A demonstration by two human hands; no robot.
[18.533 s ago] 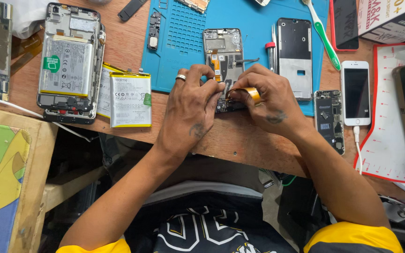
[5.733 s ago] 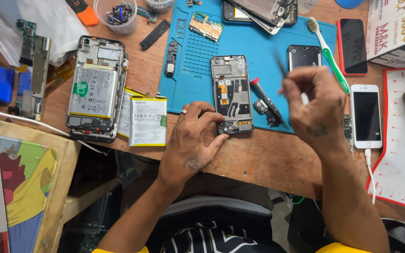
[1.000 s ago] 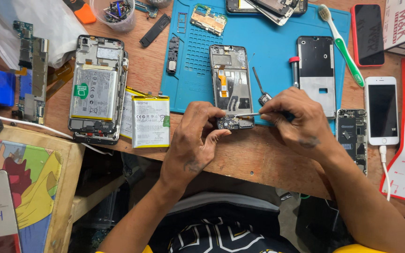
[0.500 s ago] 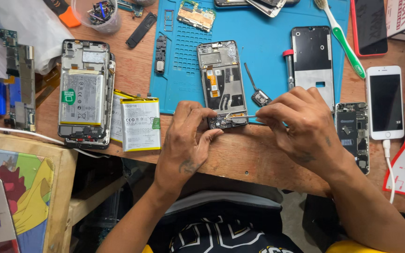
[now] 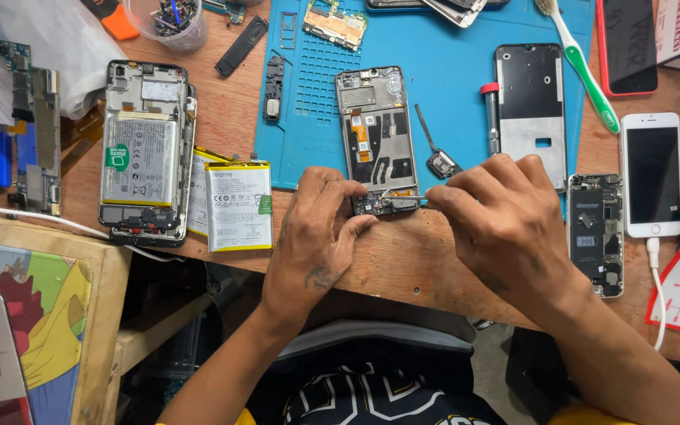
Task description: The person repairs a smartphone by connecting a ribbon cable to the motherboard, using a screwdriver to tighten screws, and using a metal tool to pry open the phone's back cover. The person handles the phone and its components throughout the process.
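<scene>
Two hands meet at the phone frame (image 5: 378, 138); left hand (image 5: 320, 236) pins its lower end; right hand (image 5: 505, 224) pinches tweezers (image 5: 403, 197) there.

Both forearms come up from the bottom edge and angle in toward each other. The left hand (image 5: 316, 236) sits palm-down, fingers curled, thumb and forefinger pinched out at the tips. The right hand (image 5: 505, 224) is knuckles-up, fingers bunched into a tight pinch pointing left, tips just beside the left hand's fingertips.
</scene>
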